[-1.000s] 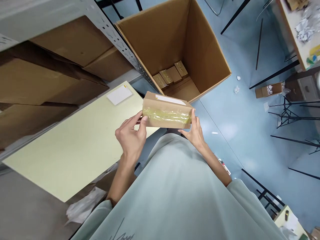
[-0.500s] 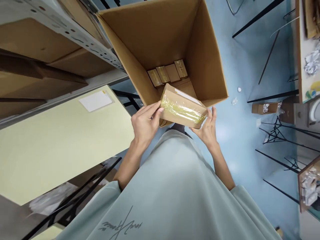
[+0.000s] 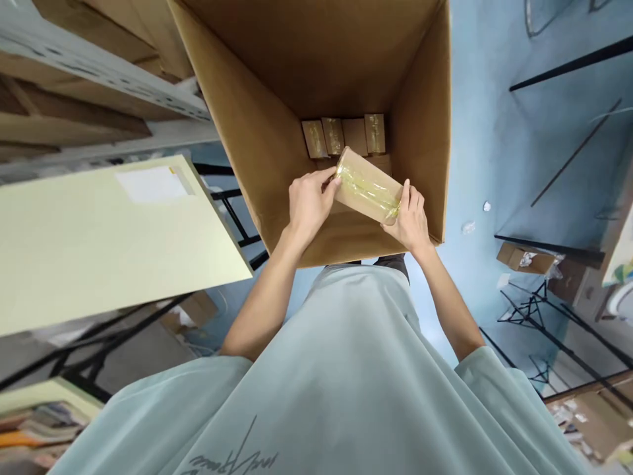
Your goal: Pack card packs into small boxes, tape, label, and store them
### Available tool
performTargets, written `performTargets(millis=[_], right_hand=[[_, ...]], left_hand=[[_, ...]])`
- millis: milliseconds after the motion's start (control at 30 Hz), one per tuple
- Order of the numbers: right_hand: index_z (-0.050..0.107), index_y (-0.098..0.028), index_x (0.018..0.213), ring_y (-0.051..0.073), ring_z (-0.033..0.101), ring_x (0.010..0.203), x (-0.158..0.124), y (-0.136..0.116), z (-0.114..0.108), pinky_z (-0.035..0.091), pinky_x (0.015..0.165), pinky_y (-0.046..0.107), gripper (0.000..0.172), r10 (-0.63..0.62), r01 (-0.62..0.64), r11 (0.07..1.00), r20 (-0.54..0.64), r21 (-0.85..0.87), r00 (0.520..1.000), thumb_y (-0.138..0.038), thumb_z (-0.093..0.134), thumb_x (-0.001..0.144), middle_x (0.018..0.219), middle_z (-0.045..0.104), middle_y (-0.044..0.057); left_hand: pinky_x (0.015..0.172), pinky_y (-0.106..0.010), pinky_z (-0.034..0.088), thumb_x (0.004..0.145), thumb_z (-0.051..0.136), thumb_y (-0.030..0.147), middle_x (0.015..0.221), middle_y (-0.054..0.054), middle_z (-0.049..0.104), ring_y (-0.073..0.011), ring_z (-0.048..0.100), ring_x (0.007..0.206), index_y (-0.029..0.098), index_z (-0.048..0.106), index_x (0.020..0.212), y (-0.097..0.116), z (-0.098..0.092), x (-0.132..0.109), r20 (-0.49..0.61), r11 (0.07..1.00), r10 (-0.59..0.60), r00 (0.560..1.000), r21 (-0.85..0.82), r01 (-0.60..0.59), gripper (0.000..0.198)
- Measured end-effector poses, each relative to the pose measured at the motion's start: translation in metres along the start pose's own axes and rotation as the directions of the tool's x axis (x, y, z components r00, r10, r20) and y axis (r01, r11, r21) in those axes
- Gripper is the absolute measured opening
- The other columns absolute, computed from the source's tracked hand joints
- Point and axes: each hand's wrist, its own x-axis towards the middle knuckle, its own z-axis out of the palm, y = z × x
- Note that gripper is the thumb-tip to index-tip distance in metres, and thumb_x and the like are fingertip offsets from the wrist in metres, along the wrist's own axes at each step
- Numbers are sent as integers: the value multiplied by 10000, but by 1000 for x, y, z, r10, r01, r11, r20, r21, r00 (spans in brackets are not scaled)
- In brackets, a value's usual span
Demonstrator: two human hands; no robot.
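Between my two hands is a small cardboard box (image 3: 368,188), tilted, with shiny yellowish tape along its upper face. My left hand (image 3: 312,201) pinches its left end between thumb and fingers. Its right end is gripped by my right hand (image 3: 409,218), fingers over the edge. Both hands are over the mouth of a large open carton (image 3: 418,125). Down inside, several small boxes (image 3: 333,136) stand in a row against the far wall, some with tape on them. The held box hides part of the carton's floor.
A pale yellow tabletop (image 3: 99,244) with a white paper sheet (image 3: 153,183) lies to the left, below a metal shelf (image 3: 113,72) stacked with cartons. On the blue floor at right are black table legs (image 3: 548,247), paper scraps (image 3: 467,227) and a small open box (image 3: 524,258).
Both hands have carried the small box forward, from the carton's near edge to over its opening. The view has shifted, so the large carton looks nearer.
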Motion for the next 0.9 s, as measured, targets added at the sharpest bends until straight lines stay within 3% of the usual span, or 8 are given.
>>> performTargets(millis=[167,300,400,500,567,633,733,900], right_hand=[[242,-40,1783,473,426,1614,89,48,54,547,1296,691,1219,128,-146,987,214,72,968,-331,909,806,1707,413,340],[318,-71,1719,465,475,1585,123,66,104,533,1300,669,1198,328,-364,926,270,98,905,-303,962,736,1641,481,319],[326,-58,1708,489,490,1589,142,73,135,518,1312,650,1244,500,-537,837,251,107,829,-302,1008,696,1634,493,347],[303,-15,1722,525,479,1608,165,80,164,537,1293,642,1273,626,-652,748,198,121,754,-353,1018,726,1655,466,394],[287,-15,1736,548,465,1622,183,87,185,540,1287,669,1298,670,-688,712,160,141,725,-406,1027,744,1662,456,410],[283,-40,1742,561,457,1634,203,95,207,530,1292,704,1314,695,-705,692,121,156,709,-464,1035,750,1664,456,412],[274,-80,1746,567,456,1639,231,110,244,495,1316,748,1325,708,-705,690,53,162,705,-508,1040,753,1671,457,403],[216,-28,1772,582,451,1627,282,135,312,476,1328,775,1359,676,-665,732,-36,147,736,-520,1023,795,1666,446,427]], left_hand=[[1443,-502,371,949,891,255,1449,-136,842,-401,649,1573,175,875,1312,-42,83,65,-64,960,-213,975,-197,197,373],[1434,-475,402,931,866,183,1488,-150,820,-360,668,1568,161,866,1250,-76,150,105,-77,870,-384,920,-365,332,320],[1405,-471,457,962,849,217,1529,-148,802,-325,694,1549,183,841,1285,-101,188,128,-57,763,-484,873,-516,390,324],[1347,-490,534,1038,766,263,1568,-165,782,-299,738,1499,196,800,1361,-137,212,150,48,588,-625,779,-627,511,332],[1317,-500,566,1064,739,301,1577,-157,781,-291,753,1481,232,788,1391,-168,221,165,142,449,-691,708,-684,575,338],[1316,-492,567,1064,760,359,1604,-144,769,-289,741,1499,272,791,1405,-202,228,182,207,345,-718,665,-724,598,353],[1319,-435,558,1083,763,448,1681,-126,715,-271,705,1543,301,791,1442,-251,241,211,252,268,-725,641,-754,600,389],[1306,-433,570,1110,709,505,1735,-132,658,-300,636,1621,293,738,1549,-325,275,268,295,280,-685,666,-738,614,488]])
